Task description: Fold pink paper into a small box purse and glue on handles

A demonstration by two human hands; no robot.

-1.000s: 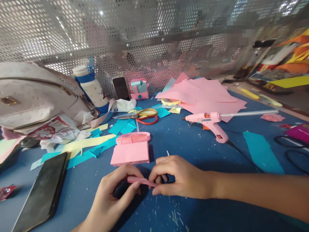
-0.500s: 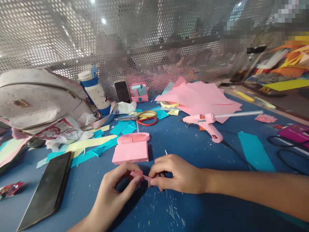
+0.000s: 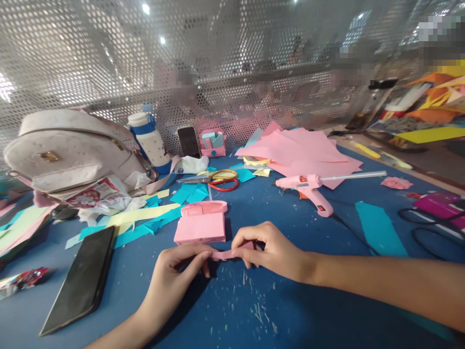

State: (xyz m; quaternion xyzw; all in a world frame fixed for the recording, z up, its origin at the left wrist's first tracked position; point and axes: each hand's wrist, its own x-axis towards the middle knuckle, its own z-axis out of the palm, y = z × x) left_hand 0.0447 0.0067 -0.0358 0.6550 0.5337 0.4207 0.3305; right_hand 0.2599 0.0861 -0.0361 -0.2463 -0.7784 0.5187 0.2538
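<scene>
A thin pink paper strip (image 3: 225,254) is stretched between my two hands, low in the middle of the head view. My left hand (image 3: 181,266) pinches its left end between thumb and fingers. Its other end is pinched by my right hand (image 3: 267,249), and a bit of pink shows behind those fingers. Just beyond the hands a pink paper box (image 3: 201,226) with a rounded band on top rests on the blue table (image 3: 283,310).
A pink glue gun (image 3: 308,186) lies at centre right, with its cord running right. Scissors (image 3: 223,185), pink sheets (image 3: 298,150), blue and yellow scraps, a phone (image 3: 82,281), a bottle (image 3: 150,143) and a backpack (image 3: 69,150) surround the hands.
My right hand has moved slightly up and right, away from my left hand. More of the pink strip shows between them. The view has shifted a little.
</scene>
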